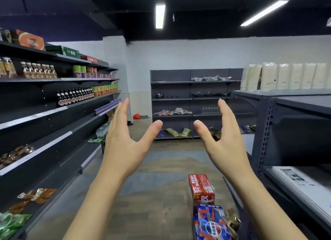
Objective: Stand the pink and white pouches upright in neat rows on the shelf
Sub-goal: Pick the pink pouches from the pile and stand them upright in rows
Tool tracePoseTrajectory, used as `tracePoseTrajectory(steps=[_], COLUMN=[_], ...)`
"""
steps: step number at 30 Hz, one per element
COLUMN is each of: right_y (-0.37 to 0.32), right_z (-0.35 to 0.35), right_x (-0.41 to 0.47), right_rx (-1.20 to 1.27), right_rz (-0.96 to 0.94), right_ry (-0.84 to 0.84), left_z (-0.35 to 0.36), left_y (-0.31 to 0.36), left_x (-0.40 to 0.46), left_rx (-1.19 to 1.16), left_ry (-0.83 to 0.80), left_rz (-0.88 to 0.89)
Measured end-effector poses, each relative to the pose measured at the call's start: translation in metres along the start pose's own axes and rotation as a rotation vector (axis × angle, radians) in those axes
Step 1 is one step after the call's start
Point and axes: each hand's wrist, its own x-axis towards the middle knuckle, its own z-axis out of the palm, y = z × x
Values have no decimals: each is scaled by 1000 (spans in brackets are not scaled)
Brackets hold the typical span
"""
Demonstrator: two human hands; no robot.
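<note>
head | both hands: L [123,146] & R [225,146] wide, holding nothing | Pepsi case [213,223] on floor

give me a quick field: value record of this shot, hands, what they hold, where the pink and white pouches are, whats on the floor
place: shop aisle, shelving on both sides and across the far end
left hand: raised, open, fingers straight, holds nothing
right hand: raised, open, palm facing the left hand, holds nothing
pink and white pouches: lying flat on the far shelf unit, none standing
floor items: red carton, blue cola pack nearer the camera
task state: not started, pouches out of reach
</note>
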Motion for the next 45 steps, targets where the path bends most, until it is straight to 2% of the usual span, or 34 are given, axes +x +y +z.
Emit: tracePoseTrajectory(steps=[7, 13, 17, 24, 30, 38, 45], right_y=[50, 105, 130, 170, 221, 324, 435], right_z=[38, 108, 174, 278, 338, 426, 495], right_x=[19, 66, 129, 273, 344, 443, 596], right_rx=[28, 93, 110, 286, 214, 156, 228], right_rz=[47, 116, 130, 184, 209, 202, 144], right_ry=[-51, -33, -12, 156, 159, 165, 175], left_z=[29, 56, 76, 102, 143, 231, 332], left_y=[-50, -129, -179, -245, -300, -399, -465], left_x=[27, 97, 176, 342, 436, 551, 708], left_rx=[58, -73, -117, -66, -156, -158, -203], left_ry=[-4, 98, 108, 173, 125, 58, 81], left_rz=[56, 90, 72, 137, 106, 52, 67])
